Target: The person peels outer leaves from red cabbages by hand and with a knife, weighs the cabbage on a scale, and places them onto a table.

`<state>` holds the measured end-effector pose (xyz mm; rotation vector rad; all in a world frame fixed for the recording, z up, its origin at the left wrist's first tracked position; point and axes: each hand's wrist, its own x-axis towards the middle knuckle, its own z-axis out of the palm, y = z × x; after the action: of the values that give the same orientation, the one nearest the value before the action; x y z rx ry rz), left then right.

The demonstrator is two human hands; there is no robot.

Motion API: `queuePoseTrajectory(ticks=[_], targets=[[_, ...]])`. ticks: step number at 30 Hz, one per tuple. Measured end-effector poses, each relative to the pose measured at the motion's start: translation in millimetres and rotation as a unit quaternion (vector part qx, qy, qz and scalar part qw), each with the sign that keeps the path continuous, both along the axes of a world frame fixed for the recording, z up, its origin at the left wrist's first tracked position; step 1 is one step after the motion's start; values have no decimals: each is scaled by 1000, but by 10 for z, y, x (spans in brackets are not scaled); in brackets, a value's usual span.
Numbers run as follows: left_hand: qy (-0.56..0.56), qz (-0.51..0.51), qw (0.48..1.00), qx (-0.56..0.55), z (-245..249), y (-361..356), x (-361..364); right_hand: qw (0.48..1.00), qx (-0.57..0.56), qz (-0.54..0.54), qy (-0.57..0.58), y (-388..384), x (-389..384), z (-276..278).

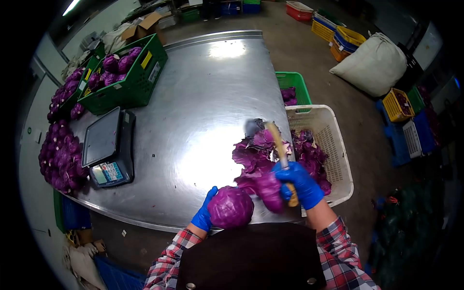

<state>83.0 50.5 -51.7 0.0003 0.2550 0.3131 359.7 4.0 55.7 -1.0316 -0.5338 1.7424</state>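
Observation:
My left hand (pixel 203 215), in a blue glove, is closed around the left side of a round red cabbage (pixel 231 208) at the table's near edge. My right hand (pixel 303 184), gloved too, grips a knife (pixel 277 141) with its long tan-looking part pointing up and away. A motion-blurred purple cabbage leaf (pixel 268 192) hangs just left of the right fingers, beside the cabbage. Beyond the knife, loose outer leaves (pixel 251 153) lie heaped on the steel table (pixel 193 121).
A white basket (pixel 336 145) with cabbage leaves stands against the table's right side, a green crate (pixel 300 87) behind it. To the left are a weighing scale (pixel 108 150), a green crate of cabbages (pixel 140 89) and piled cabbages (pixel 60 157). A white sack (pixel 374 65) rests on the floor.

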Motion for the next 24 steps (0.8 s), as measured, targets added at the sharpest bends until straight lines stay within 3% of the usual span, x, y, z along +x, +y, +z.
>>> queuePoseTrajectory(ticks=[3, 6, 7, 8, 9, 10, 11, 12, 13, 14, 16, 17, 18, 20, 21, 22, 23, 24], targets=[[-63, -22, 998, 15, 67, -38, 28, 995, 18, -92, -22, -23, 291, 83], [-118, 3, 991, -70, 147, -59, 47, 921, 26, -202, -331, 60, 426, -38], [-114, 61, 982, -134, 184, -95, 63, 871, 115, -255, -405, 76, 408, -287], [-104, 75, 989, -74, 10, -46, 39, 846, 178, -244, -439, 86, 444, -639], [-107, 82, 988, -71, -41, -50, 7, 905, 116, -174, -371, 56, 302, -586], [12, 110, 987, 116, -73, -74, -36, 948, 52, -101, -297, 45, 78, -532], [133, 132, 937, 295, -99, -104, -88, 961, 22, -40, -271, 64, -148, -617], [250, 147, 839, 460, -128, -133, -143, 969, -8, 21, -244, 95, -370, -765], [354, 155, 699, 601, -171, -146, -193, 963, -6, 79, -258, 117, -554, -980], [356, 159, 695, 605, -283, -128, -246, 953, -2, 135, -271, 162, -704, -1119], [418, 84, 588, 688, -491, -42, -351, 933, -25, 211, -291, 278, -919, -1057], [422, 87, 584, 688, -384, -34, -362, 946, -14, 175, -272, 331, -898, -1193], [428, 72, 623, 651, -173, -54, -327, 966, -39, 134, -216, 384, -785, -1417], [430, 47, 699, 569, 162, -89, -265, 967, -92, 48, -231, 435, -549, -1566], [431, 55, 701, 566, 192, -91, -271, 963, -105, 32, -247, 521, -380, -1554], [352, 99, 797, 481, 216, -101, -281, 959, -119, -51, -251, 520, -246, -1528], [262, 138, 874, 384, 232, -118, -285, 948, -90, -69, -298, 474, -106, -1489], [164, 173, 930, 280, 241, -116, -278, 933, -58, -88, -344, 450, 4, -1459]])
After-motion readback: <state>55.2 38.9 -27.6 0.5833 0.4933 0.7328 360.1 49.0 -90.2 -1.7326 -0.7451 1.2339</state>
